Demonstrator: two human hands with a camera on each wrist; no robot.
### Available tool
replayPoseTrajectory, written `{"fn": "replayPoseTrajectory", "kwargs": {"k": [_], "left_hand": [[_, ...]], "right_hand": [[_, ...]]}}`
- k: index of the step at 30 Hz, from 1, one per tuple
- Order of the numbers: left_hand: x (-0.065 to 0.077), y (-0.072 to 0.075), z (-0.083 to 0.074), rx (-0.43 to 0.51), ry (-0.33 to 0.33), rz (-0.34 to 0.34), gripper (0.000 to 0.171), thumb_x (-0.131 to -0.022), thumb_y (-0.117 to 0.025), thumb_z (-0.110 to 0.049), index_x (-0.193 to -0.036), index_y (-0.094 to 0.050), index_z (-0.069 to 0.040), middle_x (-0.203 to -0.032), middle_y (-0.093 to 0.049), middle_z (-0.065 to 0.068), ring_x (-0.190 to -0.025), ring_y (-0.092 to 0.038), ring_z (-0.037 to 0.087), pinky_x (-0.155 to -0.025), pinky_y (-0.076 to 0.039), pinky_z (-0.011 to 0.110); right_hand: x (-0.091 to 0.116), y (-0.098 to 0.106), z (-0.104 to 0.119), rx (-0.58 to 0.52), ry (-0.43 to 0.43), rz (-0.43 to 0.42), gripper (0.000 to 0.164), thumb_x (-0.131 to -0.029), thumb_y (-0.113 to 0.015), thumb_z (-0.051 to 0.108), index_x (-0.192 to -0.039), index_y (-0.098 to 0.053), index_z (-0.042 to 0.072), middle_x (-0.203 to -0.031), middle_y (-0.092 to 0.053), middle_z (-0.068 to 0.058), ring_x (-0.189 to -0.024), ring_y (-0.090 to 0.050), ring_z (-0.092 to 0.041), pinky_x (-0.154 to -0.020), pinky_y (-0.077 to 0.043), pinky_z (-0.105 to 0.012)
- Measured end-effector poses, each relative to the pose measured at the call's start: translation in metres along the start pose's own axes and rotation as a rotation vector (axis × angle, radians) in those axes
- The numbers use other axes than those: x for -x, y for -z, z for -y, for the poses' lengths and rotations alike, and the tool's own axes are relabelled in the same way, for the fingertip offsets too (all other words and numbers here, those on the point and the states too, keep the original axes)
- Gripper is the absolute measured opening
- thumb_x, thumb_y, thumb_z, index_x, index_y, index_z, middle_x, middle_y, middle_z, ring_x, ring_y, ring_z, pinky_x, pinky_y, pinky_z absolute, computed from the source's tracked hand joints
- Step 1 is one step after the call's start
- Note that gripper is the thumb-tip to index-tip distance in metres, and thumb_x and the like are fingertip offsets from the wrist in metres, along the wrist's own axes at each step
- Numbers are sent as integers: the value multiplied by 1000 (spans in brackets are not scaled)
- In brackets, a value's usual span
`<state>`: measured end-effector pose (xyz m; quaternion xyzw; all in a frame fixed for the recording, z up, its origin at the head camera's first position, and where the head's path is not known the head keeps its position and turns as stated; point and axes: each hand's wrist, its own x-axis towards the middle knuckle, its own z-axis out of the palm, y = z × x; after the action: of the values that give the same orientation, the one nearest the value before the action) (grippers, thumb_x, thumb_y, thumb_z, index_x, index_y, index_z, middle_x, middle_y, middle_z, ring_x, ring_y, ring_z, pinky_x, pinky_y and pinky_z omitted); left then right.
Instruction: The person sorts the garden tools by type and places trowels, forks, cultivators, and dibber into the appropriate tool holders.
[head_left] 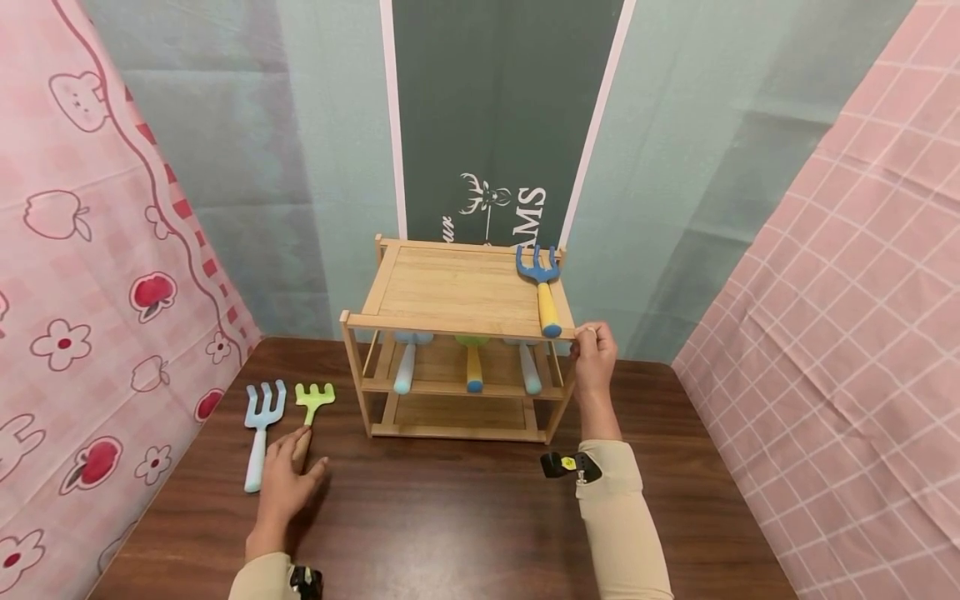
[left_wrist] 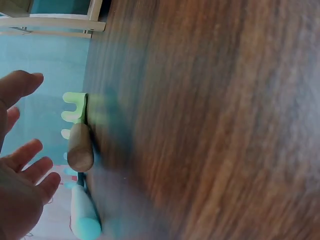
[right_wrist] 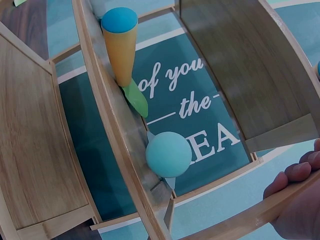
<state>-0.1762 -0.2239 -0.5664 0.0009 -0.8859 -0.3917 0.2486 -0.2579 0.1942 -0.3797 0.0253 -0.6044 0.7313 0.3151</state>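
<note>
My left hand (head_left: 287, 483) is over the brown handle of a small green hand rake (head_left: 315, 398) on the table. The left wrist view shows its fingers spread and apart from the rake's handle (left_wrist: 81, 147). To the left lies a light blue hand rake (head_left: 257, 450). With curled fingers my right hand (head_left: 597, 358) grips the front right corner of a three-tier wooden shelf (head_left: 450, 287); the right wrist view shows the fingers (right_wrist: 300, 172) round its post. On the top tier lies a blue hand rake with a yellow handle (head_left: 548, 304).
The middle tier bears three tools, handles forward: a pale blue handle (head_left: 405, 369), a yellow handle (head_left: 474, 367) with a blue end, and another pale blue handle (head_left: 530, 369). Cloth backdrops, one pink with fruit prints (head_left: 150, 292), border the brown table (head_left: 450, 517).
</note>
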Motion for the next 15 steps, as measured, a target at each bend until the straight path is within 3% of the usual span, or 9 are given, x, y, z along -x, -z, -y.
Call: {"fn": "replayPoseTrajectory", "kwargs": {"k": [7, 15], "left_hand": [[1, -1, 3, 96, 118, 10, 64, -74, -74, -1, -131, -46, 4, -123, -41, 33, -116, -34, 46, -89, -28, 59], [2, -1, 4, 105, 291, 17, 65, -77, -73, -8, -133, -41, 6, -122, -37, 36, -115, -32, 49, -90, -28, 59]], "right_hand": [[4, -3, 9, 2, 19, 13, 13, -85, -41, -6, -79, -40, -17, -62, -35, -22, -54, -36, -20, -54, -34, -31], [5, -3, 8, 5, 25, 9, 12, -84, -42, -6, -76, -42, -14, -59, -38, -14, -53, -37, -17, -52, -35, -28]]}}
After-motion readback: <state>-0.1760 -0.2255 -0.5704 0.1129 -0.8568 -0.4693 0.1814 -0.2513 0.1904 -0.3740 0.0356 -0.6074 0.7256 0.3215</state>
